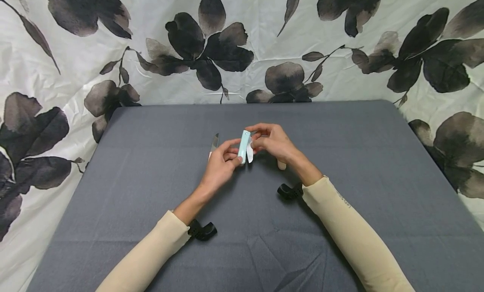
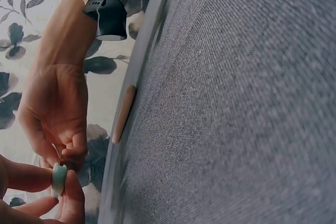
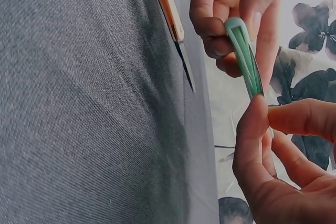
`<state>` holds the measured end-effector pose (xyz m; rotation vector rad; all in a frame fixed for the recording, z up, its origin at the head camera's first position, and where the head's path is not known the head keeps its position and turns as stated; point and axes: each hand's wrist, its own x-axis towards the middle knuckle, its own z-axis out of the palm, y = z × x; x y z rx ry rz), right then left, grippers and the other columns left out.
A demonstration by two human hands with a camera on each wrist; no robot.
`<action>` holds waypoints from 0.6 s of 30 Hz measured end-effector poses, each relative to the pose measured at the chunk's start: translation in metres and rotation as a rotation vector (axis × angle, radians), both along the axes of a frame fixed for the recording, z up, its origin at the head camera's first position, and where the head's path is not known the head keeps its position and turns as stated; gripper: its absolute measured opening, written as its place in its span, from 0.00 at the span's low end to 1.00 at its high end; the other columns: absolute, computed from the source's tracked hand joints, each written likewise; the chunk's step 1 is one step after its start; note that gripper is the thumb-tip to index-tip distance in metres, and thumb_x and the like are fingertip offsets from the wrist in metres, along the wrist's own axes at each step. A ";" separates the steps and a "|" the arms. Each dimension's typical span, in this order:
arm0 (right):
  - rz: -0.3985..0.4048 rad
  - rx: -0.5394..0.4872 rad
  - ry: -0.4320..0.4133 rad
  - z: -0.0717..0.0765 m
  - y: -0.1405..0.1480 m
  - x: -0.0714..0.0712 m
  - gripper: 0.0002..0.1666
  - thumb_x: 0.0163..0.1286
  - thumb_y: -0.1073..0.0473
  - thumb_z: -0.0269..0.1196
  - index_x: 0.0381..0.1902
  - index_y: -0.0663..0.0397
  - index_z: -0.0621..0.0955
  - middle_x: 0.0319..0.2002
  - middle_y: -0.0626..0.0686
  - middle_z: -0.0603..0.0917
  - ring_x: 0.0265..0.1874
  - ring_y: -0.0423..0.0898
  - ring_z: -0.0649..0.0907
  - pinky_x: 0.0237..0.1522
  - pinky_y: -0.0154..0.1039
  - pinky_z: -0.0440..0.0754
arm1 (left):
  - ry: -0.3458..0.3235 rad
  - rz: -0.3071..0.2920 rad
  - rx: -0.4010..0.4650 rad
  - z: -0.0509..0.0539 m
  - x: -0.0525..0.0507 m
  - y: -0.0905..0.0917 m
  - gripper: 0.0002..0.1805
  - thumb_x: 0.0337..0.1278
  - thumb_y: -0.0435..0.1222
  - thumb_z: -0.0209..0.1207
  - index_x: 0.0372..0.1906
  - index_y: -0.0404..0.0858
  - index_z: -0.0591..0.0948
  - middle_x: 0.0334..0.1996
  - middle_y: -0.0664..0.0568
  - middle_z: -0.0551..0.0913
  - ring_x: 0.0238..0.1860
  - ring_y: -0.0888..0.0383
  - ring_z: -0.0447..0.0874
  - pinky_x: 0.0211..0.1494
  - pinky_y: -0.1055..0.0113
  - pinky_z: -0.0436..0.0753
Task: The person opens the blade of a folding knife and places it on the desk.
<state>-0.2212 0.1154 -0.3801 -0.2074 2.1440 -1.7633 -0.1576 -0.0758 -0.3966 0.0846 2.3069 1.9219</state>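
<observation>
A folding knife with a light teal handle [image 1: 243, 146] is held above the table, its blade [image 1: 250, 152] swung partly out of the slot. My left hand [image 1: 219, 164] grips the handle between thumb and fingers near its lower end. With thumb and fingertips my right hand [image 1: 275, 141] pinches the blade, as the right wrist view shows, where the slotted green handle [image 3: 242, 51] faces the camera. Behind the left hand lies another knife [image 1: 215, 140], blade pointing away; its wooden handle [image 3: 167, 3] shows in the right wrist view.
A pale wooden handle [image 1: 281, 165] lies on the table under the right forearm, its other end hidden. Grey cloth covers the table [image 1: 151, 191]. A white sheet with dark flowers [image 1: 242, 86] hangs behind. Black wrist cameras [image 1: 203, 231] sit on both wrists.
</observation>
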 end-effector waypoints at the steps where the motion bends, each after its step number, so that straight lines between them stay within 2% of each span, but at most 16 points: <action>1: 0.003 0.002 -0.001 0.000 0.001 0.000 0.29 0.65 0.72 0.63 0.66 0.57 0.81 0.45 0.63 0.84 0.32 0.45 0.85 0.47 0.55 0.89 | 0.000 0.000 0.002 0.000 0.000 0.000 0.28 0.65 0.23 0.60 0.70 0.39 0.77 0.49 0.40 0.83 0.42 0.55 0.86 0.48 0.59 0.85; 8: 0.025 0.019 0.000 0.000 0.003 -0.002 0.31 0.63 0.73 0.62 0.65 0.57 0.82 0.49 0.70 0.82 0.31 0.45 0.83 0.44 0.51 0.89 | 0.001 0.003 -0.006 -0.001 0.001 -0.001 0.29 0.64 0.22 0.60 0.69 0.39 0.78 0.48 0.40 0.84 0.41 0.55 0.86 0.48 0.56 0.85; 14: 0.050 0.023 0.014 -0.003 0.004 0.000 0.30 0.70 0.71 0.61 0.69 0.55 0.78 0.48 0.64 0.82 0.35 0.44 0.84 0.44 0.45 0.89 | -0.011 0.013 0.011 0.000 0.001 0.000 0.29 0.66 0.24 0.59 0.71 0.39 0.76 0.50 0.40 0.83 0.42 0.54 0.87 0.52 0.52 0.85; 18: 0.065 0.029 0.013 -0.004 0.004 0.002 0.31 0.72 0.68 0.62 0.72 0.50 0.76 0.47 0.59 0.83 0.37 0.45 0.85 0.48 0.51 0.89 | -0.010 0.030 0.020 0.000 0.000 0.001 0.29 0.66 0.24 0.59 0.72 0.39 0.75 0.52 0.39 0.82 0.43 0.54 0.87 0.52 0.52 0.85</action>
